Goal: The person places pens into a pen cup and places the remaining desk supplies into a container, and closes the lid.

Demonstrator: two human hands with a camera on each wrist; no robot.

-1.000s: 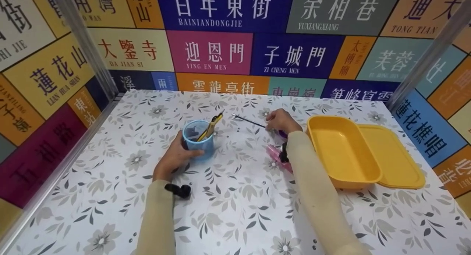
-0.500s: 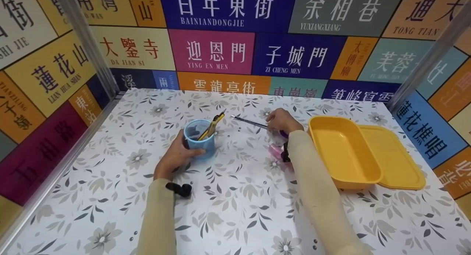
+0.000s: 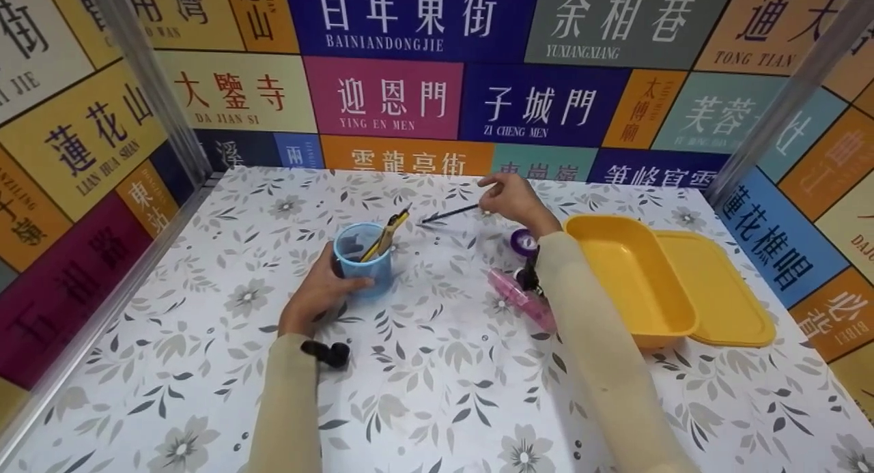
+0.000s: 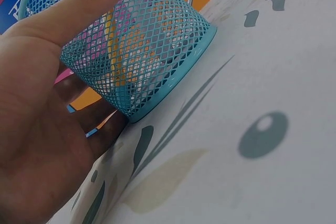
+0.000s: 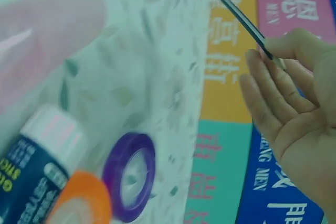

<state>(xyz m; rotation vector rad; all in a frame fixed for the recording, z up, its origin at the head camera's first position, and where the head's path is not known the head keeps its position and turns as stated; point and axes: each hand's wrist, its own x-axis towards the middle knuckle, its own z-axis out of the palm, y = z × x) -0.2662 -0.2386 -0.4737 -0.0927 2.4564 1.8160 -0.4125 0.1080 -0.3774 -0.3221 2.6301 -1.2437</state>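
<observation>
My left hand (image 3: 321,289) grips a light blue mesh pen cup (image 3: 365,271) standing on the table, thumb across its near side. Inside the cup lean long yellow items (image 3: 386,237), one with a dark tip; their exact kind is unclear. In the left wrist view the thumb lies over the mesh wall (image 4: 152,40) and a yellow stick shows through it. Toward the table's back, my right hand (image 3: 515,200) pinches a dark striped pencil (image 3: 452,213) by one end between thumb and fingers. The right wrist view shows a pale wood end of the pencil (image 5: 236,11) at the fingertips.
Below the right hand lie a purple tape roll (image 3: 524,242), a pink translucent case (image 3: 520,299), and, in the right wrist view, a glue stick (image 5: 39,166) and an orange ring (image 5: 81,200). A yellow box (image 3: 631,323) and its lid (image 3: 724,289) sit at right.
My right hand has lifted and moved toward the back with the pencil, whose far end now points down to the table. The purple tape roll is uncovered. The left hand still holds the cup.
</observation>
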